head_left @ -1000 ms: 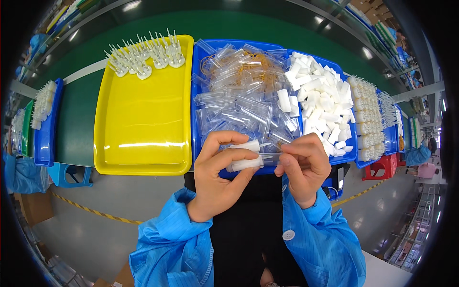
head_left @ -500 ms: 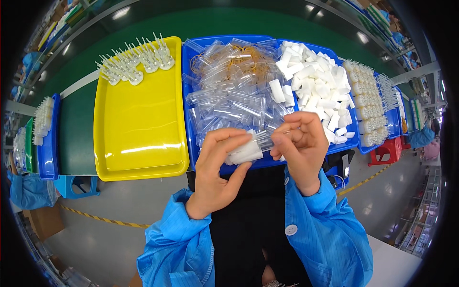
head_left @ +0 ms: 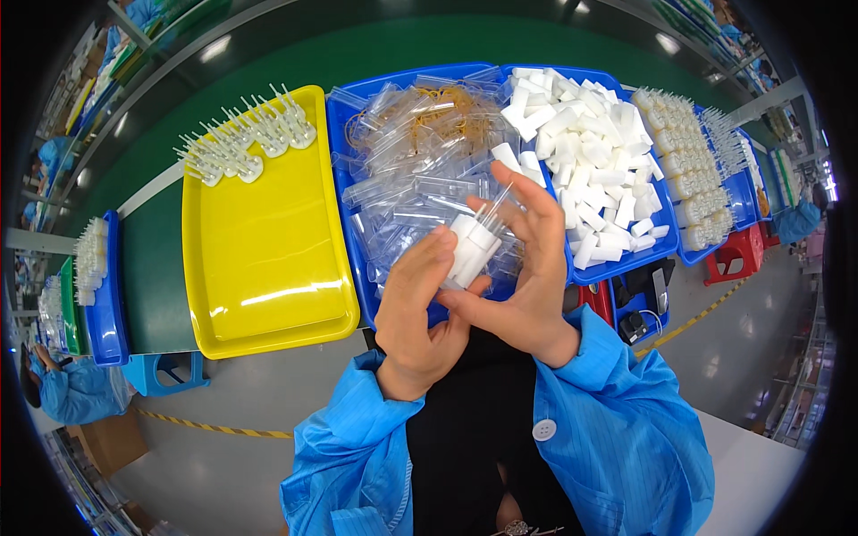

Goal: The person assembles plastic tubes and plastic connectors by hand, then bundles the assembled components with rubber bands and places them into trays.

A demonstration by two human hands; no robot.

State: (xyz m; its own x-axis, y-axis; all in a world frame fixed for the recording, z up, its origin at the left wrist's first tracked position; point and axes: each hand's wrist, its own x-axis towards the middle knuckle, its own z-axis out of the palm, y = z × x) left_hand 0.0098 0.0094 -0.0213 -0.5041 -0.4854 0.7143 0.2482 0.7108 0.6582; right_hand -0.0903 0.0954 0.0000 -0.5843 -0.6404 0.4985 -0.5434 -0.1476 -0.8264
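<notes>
A bundle of white, foam-like pieces [head_left: 474,253] is held between both hands above the near edge of the middle blue tray. Thin clear tubes [head_left: 494,211] stick out of its upper end, tilted up to the right. My left hand [head_left: 416,304] grips the bundle from the left side, fingers bent against it. Around the right side and underneath curls my right hand [head_left: 534,281], its thumb under the base and its fingers raised beside the tubes. Behind the hands, the middle blue tray [head_left: 343,192] carries loose clear plastic tubes [head_left: 407,201] and orange rubber bands [head_left: 447,107].
At left, a yellow tray [head_left: 268,259] bears several white spiky clusters [head_left: 241,143] along its far side. To the right, another blue tray [head_left: 666,234] is heaped with white pieces [head_left: 594,152]. Beyond it stand rows of spiky bundles [head_left: 688,170]. A co-worker's blue sleeve [head_left: 76,393] shows far left.
The bundle has turned from lying sideways to tilting upward. My right hand has shifted from the tube ends to around the bundle. The whole view has also turned slightly.
</notes>
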